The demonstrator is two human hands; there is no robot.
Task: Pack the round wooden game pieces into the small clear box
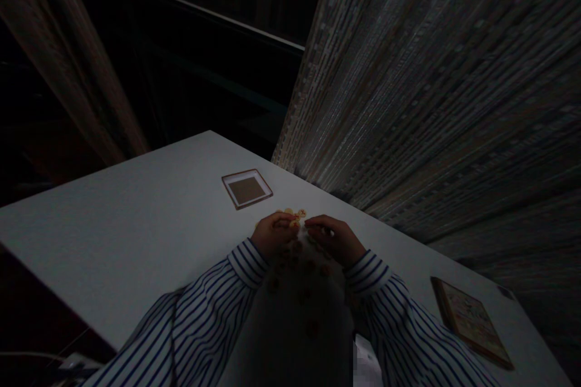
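Small round yellowish discs, some with red marks, lie in a loose group on the white table, with one disc just beyond my hands. They look like Chinese chess pieces, though the dim light hides most markings. My left hand is closed, with a yellow disc at its fingertips. Across a small gap, my right hand curves low over the table, thumb and fingers a little apart, and no held thing shows. More discs sit in shadow between my wrists and closer to my body.
A shallow square box part with a pale rim lies beyond my left hand. At right is a flat patterned box. A bright phone-like object shows by my right forearm. Curtains hang along the table's far edge.
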